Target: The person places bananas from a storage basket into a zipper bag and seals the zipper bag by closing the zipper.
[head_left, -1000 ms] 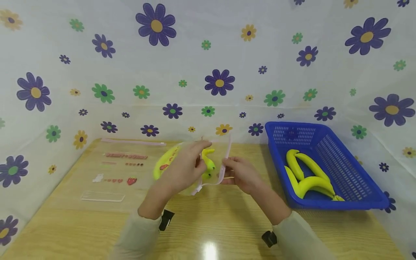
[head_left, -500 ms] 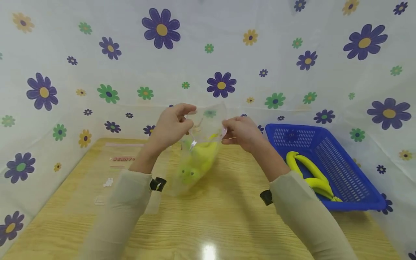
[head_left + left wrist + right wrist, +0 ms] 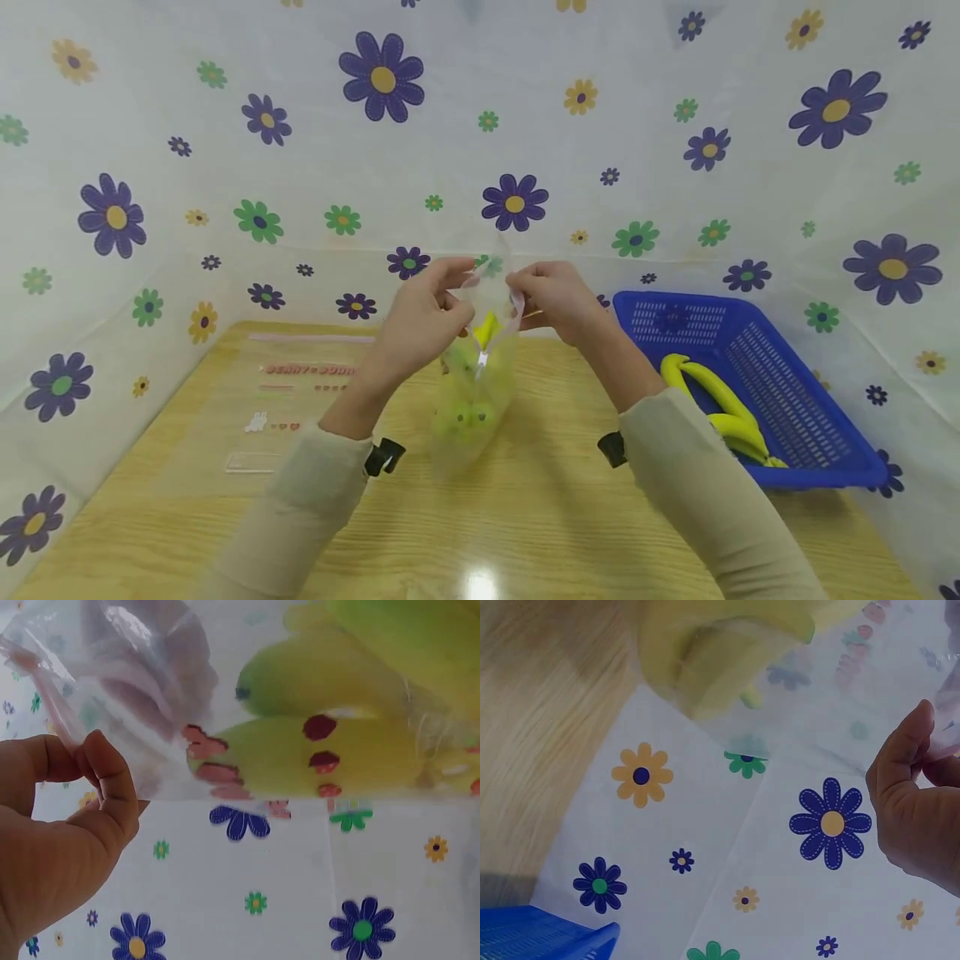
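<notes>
reaching forward and inward from both lower corners, left hand (image 3: pixel 420 321) and right hand (image 3: pixel 558 302) raised face to face, pinching the pink strip (image 3: pixel 58 712) of a clear bag (image 3: pixel 448 462) with the fingers of each. hanging between them with yellow bananas (image 3: pixel 281 763) inside, too hazy to count; cannot tell if touching the table (image 3: pixel 555 542). hiding part of a flat printed bag (image 3: pixel 232 404) behind the left sleeve (image 3: pixel 300 500).
</notes>
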Demonstrator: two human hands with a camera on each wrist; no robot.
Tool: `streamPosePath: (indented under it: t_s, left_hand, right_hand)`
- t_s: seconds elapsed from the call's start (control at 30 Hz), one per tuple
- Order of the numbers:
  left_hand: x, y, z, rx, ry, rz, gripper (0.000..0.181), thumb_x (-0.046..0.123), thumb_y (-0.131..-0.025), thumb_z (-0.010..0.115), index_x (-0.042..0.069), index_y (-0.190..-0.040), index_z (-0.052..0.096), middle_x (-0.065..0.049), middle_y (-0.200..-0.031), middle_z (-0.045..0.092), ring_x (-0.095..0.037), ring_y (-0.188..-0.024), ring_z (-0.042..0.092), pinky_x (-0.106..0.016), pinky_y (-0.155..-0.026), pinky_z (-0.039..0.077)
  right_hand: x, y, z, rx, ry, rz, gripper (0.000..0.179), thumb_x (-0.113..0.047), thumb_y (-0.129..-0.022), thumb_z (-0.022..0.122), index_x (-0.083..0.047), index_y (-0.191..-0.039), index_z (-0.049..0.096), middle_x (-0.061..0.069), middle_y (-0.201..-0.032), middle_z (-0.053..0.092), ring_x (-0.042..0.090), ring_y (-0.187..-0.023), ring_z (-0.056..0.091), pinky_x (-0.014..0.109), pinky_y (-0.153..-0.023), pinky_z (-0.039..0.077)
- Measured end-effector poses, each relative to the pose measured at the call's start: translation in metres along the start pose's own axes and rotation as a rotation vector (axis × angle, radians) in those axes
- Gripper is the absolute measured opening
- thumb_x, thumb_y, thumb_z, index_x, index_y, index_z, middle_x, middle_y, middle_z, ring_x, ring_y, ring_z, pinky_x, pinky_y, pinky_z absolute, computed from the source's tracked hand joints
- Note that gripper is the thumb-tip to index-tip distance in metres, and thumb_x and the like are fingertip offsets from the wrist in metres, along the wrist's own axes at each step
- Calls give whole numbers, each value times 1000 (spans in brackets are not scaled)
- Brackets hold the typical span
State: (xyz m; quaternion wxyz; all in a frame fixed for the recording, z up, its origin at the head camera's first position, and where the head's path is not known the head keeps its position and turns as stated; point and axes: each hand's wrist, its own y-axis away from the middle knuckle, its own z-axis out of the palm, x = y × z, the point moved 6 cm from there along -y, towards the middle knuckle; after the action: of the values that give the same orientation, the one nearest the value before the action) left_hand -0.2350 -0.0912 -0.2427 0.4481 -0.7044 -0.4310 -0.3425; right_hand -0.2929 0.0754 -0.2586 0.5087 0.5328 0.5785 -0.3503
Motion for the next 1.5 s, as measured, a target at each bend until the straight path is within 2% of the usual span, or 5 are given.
streamPosePath:
  t_s: [0.3,0.53,0.83,1.03,1.5]
  left_hand:
    - [-25,3,14,-13,174,-18,57,10,-102,48,13,-156,28,-16,-143,54,-21,-74,57,-24,-68,56]
    - [-68,-2,-2,69,60,-68,37,14,-106,41,3,-140,49,-15,-132,58,-32,-86,58,-31,-73,56]
    - [-160,-13,21,-302,-297,-247,49,11,-106,26,-8,-152,25,-29,-154,31,-44,-142,33,-53,-115,32]
    - [-175,-11,34,-403,-362,-242,50,14,-106,34,-5,-152,28,-31,-140,49,-43,-128,50,-52,-104,45]
    - [-189,0,33,-542,-347,-255,30,9,-100,50,-4,-126,54,-18,-105,65,-22,-80,63,-31,-69,56]
  right_hand:
    - [19,-3,1,-27,27,-3,30,-23,-102,52,4,-111,61,9,-87,58,18,-72,59,28,-67,57]
    - [26,-2,-4,-32,-17,-20,32,-21,-103,51,6,-118,59,9,-91,57,18,-71,58,28,-66,54]
    - [33,1,0,-34,1,-69,31,-19,-104,45,9,-114,55,16,-113,56,29,-104,57,38,-89,54]
    - [38,2,4,-83,-75,-17,33,-21,-107,36,5,-127,41,23,-140,49,41,-131,49,51,-103,47]
    - [40,0,-6,-281,-133,-37,23,-22,-108,34,-1,-111,43,28,-140,52,46,-128,52,59,-109,38]
